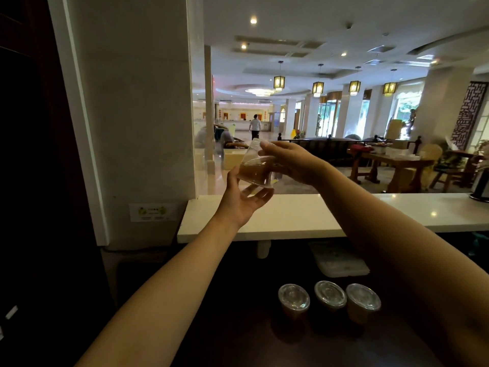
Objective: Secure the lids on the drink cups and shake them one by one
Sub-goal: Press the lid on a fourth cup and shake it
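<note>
A clear plastic drink cup (255, 168) with brown liquid is held up in the air, tilted and blurred. My right hand (293, 165) grips its side from the right. My left hand (242, 198) cups its lower end from below, fingers curled around it. On the dark counter below stand three more cups with clear lids on: the left lidded cup (293, 299), the middle lidded cup (330, 294) and the right lidded cup (363, 300), in a row.
A white ledge (291, 218) runs across behind the dark counter. A white lidded container (341, 263) lies under the ledge. A pillar (132, 115) stands at left. Beyond is a lobby with wooden tables and a distant person.
</note>
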The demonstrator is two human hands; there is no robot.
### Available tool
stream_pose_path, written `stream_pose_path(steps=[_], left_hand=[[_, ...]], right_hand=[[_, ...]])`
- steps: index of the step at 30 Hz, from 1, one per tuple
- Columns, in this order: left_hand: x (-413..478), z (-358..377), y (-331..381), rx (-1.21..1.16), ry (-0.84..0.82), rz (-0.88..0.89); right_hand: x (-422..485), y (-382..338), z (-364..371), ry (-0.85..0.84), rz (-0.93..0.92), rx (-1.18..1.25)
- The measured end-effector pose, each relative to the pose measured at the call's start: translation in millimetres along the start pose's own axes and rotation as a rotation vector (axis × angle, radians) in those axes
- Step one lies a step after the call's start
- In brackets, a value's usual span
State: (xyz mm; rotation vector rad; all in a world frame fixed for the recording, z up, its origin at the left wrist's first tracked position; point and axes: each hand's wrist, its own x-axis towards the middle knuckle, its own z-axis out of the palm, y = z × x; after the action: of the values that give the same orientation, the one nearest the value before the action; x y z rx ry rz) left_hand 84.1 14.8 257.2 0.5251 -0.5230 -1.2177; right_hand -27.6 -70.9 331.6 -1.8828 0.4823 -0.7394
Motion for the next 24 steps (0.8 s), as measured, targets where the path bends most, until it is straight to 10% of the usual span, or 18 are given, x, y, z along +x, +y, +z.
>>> stream_pose_path(steps=[13, 24], left_hand=[[-3.4, 10.3, 103.5, 1.124, -0.252, -0.012], [-6.8, 49.7, 93.0, 1.805, -0.251, -0.041]], right_hand=[[-22.2, -2.5, -14.2, -0.371, 0.304, 0.192], [-38.5, 59.1, 43.6, -0.129, 0.032, 0.574]])
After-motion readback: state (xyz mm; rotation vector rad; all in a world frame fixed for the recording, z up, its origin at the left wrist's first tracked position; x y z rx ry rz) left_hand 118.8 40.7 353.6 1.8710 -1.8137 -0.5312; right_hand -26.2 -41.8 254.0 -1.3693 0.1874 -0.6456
